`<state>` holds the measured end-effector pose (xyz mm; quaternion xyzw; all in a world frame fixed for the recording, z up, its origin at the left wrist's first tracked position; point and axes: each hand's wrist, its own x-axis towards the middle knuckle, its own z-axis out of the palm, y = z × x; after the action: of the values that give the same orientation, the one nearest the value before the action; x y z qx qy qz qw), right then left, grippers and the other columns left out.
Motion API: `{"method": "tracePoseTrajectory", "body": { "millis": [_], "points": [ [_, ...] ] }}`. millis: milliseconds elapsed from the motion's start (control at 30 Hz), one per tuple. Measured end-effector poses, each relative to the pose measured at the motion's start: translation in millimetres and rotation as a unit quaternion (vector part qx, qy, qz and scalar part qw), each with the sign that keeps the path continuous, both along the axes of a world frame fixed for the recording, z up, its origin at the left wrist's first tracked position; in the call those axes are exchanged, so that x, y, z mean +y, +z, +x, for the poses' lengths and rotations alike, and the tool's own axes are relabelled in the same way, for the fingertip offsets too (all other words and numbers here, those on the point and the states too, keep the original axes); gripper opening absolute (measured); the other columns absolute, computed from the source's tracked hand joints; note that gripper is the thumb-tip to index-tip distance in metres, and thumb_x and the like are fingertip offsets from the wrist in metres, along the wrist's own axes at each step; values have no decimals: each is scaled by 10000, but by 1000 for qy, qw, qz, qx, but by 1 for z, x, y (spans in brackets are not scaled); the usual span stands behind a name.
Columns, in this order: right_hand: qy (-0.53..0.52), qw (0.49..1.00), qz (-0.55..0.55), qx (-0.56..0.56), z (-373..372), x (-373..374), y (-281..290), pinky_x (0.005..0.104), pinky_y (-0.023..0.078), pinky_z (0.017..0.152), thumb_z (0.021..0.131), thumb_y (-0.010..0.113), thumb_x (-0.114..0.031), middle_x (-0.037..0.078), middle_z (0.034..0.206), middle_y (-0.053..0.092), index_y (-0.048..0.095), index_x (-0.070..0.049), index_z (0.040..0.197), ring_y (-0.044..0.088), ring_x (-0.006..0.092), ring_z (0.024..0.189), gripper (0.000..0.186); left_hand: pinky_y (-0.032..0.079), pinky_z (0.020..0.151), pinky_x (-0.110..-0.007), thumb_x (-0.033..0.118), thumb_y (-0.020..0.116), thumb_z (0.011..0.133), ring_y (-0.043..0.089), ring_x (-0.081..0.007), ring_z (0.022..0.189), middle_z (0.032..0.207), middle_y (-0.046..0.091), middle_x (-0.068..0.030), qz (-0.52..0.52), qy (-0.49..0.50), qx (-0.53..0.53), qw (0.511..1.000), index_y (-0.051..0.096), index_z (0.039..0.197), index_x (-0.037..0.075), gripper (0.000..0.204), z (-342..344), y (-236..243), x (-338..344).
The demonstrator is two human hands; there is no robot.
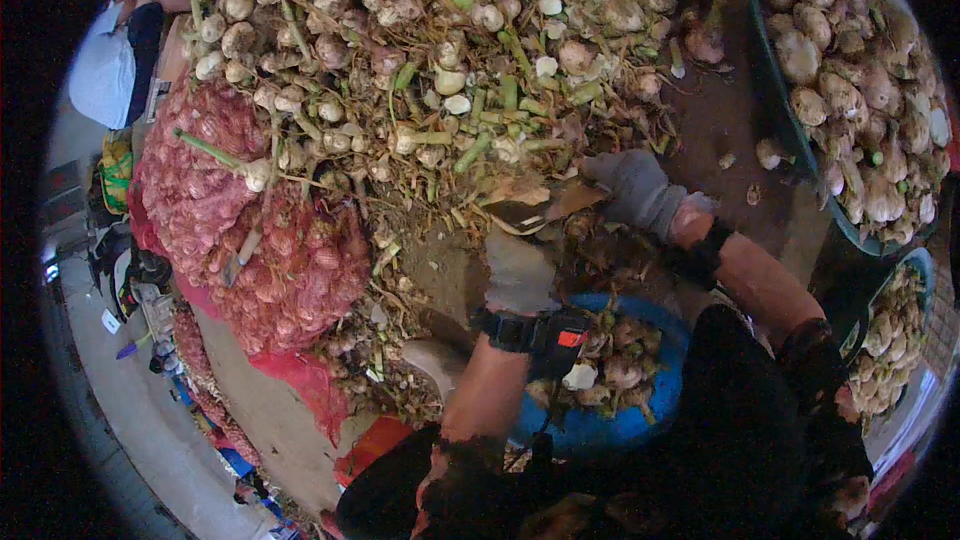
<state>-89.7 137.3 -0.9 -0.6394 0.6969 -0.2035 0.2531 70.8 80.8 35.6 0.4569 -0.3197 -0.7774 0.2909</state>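
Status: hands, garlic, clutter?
Grey-gloved left hand, grey-gloved right hand close together; grips unclear. Round whitish garlic bulbs heaped beyond. Cut green stalks scattered among them.

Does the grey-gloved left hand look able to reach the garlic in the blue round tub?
Probably yes: the left hand is close to the blue tub, whose open top leaves the garlic exposed.

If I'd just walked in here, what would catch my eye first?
Surely the big garlic heap, which fills the upper middle of the view. At its near edge are the person's gloved left hand and right hand, with a blue tub of bulbs below them in the picture. A bulging red mesh sack on the left and a piled-high green tub at upper right also stand out.
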Motion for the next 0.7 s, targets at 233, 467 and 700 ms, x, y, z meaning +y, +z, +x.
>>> {"method": "tracePoseTrajectory", "body": {
  "millis": [233, 467, 700],
  "points": [
    [-138, 973, 178, -46, -5, -21, -16, 367, 430, 659, 676, 564, -280, 134, 817, 568, 541, -95, 892, 537, 305, 771, 286, 452, 682, -270, 242, 354, 838, 527, -154, 801, 883, 541, -65, 49, -62, 130, 988, 497, 961, 81, 248, 44, 40, -22],
    [-181, 974, 102, 87, -64, 16, -25, 346, 432, 702, 675, 571, -259, 155, 859, 566, 524, -74, 975, 540, 303, 800, 355, 407, 783, -324, 258, 575, 725, 517, -197, 890, 979, 547, -80, -180, -704, -164, 667, 485, 1054, 83, 383, 40, 69, -51],
    [-156, 963, 218, -26, -35, -3, -19, 350, 418, 764, 697, 537, -287, 167, 938, 551, 483, -76, 1060, 531, 302, 860, 424, 419, 746, -339, 296, 601, 672, 518, -271, 870, 1067, 489, -115, -573, -349, -611, 421, 496, 1032, 101, 423, 48, -7, -212]
  ]
}}
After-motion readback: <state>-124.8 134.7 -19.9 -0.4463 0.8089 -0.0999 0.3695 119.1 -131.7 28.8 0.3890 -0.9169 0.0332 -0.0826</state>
